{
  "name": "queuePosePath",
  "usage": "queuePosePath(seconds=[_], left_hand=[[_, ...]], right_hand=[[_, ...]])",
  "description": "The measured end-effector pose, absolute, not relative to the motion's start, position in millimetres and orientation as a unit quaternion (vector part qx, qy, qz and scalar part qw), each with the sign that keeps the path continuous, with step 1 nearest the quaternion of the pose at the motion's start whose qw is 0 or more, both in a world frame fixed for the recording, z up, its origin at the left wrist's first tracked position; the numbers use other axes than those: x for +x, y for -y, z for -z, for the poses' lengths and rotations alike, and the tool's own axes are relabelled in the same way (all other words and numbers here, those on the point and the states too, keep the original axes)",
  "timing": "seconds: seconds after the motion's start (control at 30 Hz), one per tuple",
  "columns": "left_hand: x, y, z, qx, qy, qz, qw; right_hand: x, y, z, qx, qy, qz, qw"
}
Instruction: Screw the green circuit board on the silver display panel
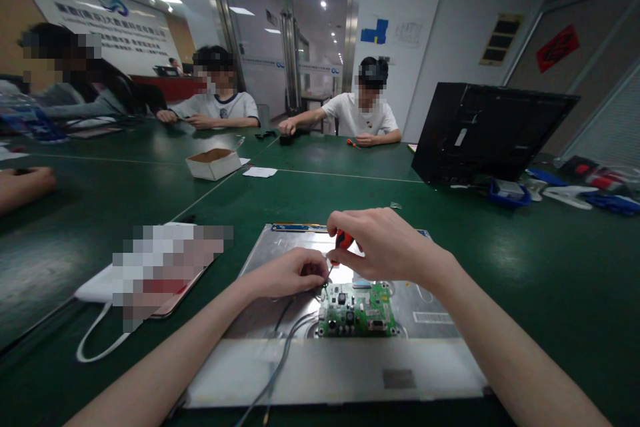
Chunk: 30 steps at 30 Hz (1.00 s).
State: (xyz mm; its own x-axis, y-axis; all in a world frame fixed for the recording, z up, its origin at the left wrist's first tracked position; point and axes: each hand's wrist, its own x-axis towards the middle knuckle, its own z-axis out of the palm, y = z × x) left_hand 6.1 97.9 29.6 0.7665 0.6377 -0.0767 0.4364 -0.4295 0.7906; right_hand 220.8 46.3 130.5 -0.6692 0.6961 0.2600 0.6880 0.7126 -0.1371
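Observation:
A silver metal display panel point(430, 367) lies flat on the table before me. Fixed on it is a green circuit board point(360, 310), with dark cables point(287, 353) running from its left side toward me. My right hand point(385, 240) grips a red and black screwdriver point(343, 240), its shaft pointing down at the board's upper left corner. My left hand point(295, 271) is closed beside that corner, fingertips pinched near the screwdriver's tip. Whatever lies between those fingertips is too small to make out.
A phone point(187, 283) and a white device with a strap lie at left. Farther off are an open box point(214, 164), a black monitor point(490, 133) and a blue tray point(509, 193). Several people sit around the green table point(550, 280); one person's hand point(30, 183) rests at far left.

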Motion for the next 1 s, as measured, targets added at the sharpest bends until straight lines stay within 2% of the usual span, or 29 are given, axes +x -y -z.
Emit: queuePosePath(seconds=[0.17, 0.6, 1.0], left_hand=[[5.3, -99.9, -27.5, 0.839, -0.317, -0.114, 0.428], [6.8, -97.8, -29.7, 0.839, -0.335, -0.105, 0.417], [4.9, -98.6, -28.5, 0.837, -0.316, -0.118, 0.431]], right_hand=[[222.1, -44.1, -129.6, -0.362, 0.917, -0.046, 0.161], [219.8, -47.1, -130.4, -0.414, 0.901, 0.016, 0.131], [221.8, -42.6, -130.9, -0.347, 0.921, -0.045, 0.168]])
